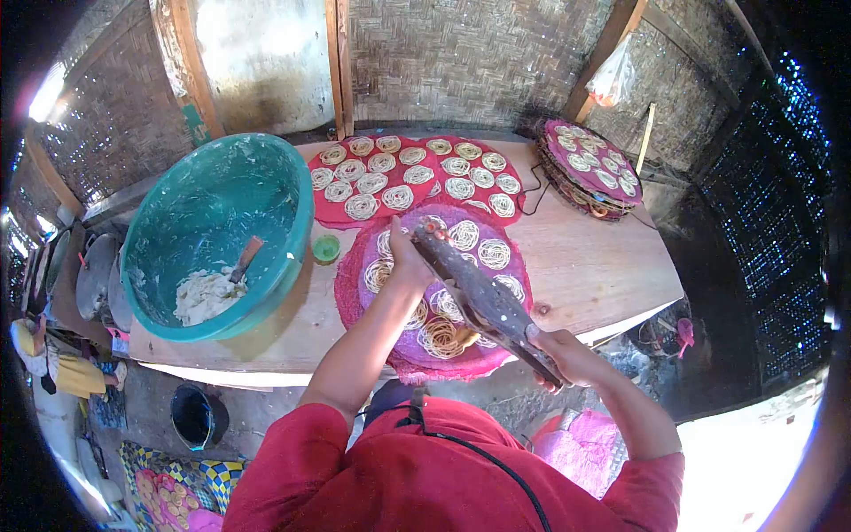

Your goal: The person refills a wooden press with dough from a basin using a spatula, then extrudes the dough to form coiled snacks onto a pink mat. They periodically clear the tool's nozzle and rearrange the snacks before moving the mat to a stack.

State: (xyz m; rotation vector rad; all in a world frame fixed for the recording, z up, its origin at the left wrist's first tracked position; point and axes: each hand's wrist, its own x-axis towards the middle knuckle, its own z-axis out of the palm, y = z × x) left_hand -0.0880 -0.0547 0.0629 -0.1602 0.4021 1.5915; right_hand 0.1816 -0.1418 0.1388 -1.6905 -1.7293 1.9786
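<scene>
Your L hand (pixel 409 254) has its grip clamped on the wooden tool (pixel 483 297) at the far left end; your R hand (pixel 561 356) clamps the near right end. You've got it tilted above the round mat (pixel 349 277) w/ noodle coils (pixel 494 254), on the counter (pixel 581 257). Tub (pixel 304 208) w/ dough (pixel 206 298) is left.

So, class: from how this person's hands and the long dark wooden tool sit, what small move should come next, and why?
Probably shift the long dark wooden tool slightly sideways without lowering it. The left hand and right hand hold it slanting across the pale stringy coils on the round pink-and-purple cloth, hiding some; lowering it there might crush them.
</scene>
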